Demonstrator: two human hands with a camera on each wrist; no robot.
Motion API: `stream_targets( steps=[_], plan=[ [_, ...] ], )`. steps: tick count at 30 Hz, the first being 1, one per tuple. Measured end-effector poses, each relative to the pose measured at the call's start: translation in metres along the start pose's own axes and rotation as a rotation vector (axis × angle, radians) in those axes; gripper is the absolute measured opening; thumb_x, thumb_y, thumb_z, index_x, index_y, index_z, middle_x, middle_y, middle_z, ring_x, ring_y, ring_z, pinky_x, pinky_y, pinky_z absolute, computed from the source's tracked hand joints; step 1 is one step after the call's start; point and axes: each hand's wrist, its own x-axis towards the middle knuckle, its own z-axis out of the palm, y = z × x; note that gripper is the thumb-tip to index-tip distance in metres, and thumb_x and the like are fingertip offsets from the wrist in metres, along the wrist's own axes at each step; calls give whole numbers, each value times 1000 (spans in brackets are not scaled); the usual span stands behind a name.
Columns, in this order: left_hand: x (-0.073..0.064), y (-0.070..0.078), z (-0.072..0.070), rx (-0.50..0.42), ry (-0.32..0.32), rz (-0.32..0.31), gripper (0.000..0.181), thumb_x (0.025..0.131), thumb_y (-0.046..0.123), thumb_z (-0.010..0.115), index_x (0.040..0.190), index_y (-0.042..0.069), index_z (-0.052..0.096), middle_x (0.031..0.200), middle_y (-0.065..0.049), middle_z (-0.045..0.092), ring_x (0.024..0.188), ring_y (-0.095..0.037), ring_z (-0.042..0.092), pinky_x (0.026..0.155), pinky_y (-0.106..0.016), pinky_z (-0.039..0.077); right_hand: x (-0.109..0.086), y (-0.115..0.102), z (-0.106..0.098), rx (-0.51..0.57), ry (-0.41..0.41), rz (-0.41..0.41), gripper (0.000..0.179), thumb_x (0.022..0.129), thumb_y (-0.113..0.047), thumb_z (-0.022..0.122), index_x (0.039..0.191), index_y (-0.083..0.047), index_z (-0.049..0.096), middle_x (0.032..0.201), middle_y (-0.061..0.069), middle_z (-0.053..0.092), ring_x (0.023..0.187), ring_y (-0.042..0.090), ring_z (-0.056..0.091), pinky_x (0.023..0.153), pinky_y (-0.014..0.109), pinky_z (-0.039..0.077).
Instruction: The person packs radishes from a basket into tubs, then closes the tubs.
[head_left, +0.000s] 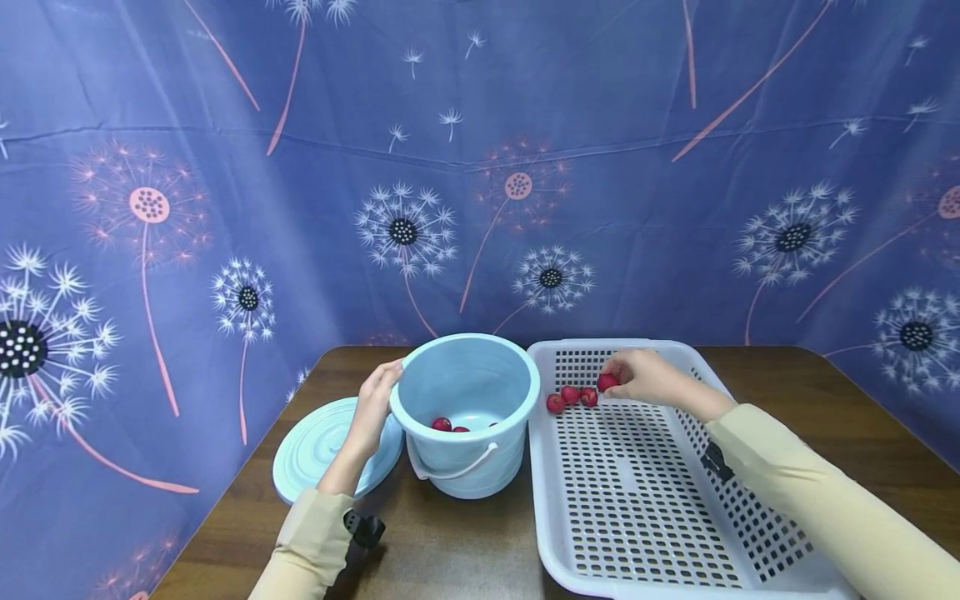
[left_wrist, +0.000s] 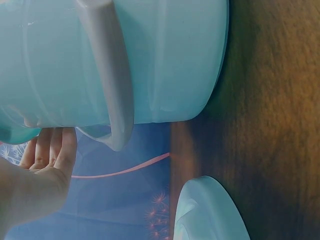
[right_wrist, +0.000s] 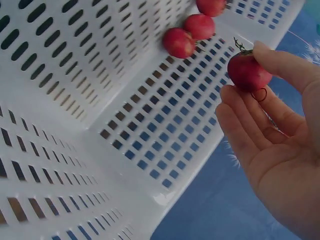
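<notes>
My right hand [head_left: 645, 379] pinches a red radish [right_wrist: 247, 71] between thumb and fingers, over the far part of the white perforated basket [head_left: 542, 500]. Green stem stubs and a thin curled root show on the radish in the right wrist view. Close to that hand, three more radishes [head_left: 570, 395] lie in a row in the basket. At the left side of the light blue bucket [head_left: 468, 462], my left hand [head_left: 371, 406] rests its fairly straight fingers against the outside near the rim. Some radishes [head_left: 441, 424] lie inside the bucket, partly hidden by its front wall.
A round light blue lid [head_left: 300, 454] lies left of the bucket, partly behind the left forearm. The bucket's white handle [head_left: 457, 472] hangs down in front. Everything stands on a brown wooden table [head_left: 450, 550], with a blue dandelion-print cloth [head_left: 637, 208] behind it.
</notes>
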Motion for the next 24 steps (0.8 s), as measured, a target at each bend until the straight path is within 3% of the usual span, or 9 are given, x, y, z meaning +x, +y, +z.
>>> stream_targets(
  steps=[10,19,24],
  plan=[
    [-1,0,0,17,6,1,39,99,27,40,127,2,52,133,-13,52,115,-20,51,90,-29,44,-3,-9,-9,50,81,4,31,81,-17,72,107,-1,65,90,6,66,80,17,63,73,38,53],
    [-1,0,0,6,8,0,38,99,25,40,126,2,52,132,-13,53,112,-19,52,87,-26,45,1,-21,-18,87,163,-37,26,83,-20,72,104,-6,66,91,2,66,81,15,64,76,37,53],
    [0,-1,0,6,3,9,39,98,25,41,126,0,52,133,-14,52,115,-22,52,90,-31,45,5,-29,-24,66,175,-59,27,83,-20,71,105,-6,66,93,4,66,83,17,65,78,40,53]
  ],
)
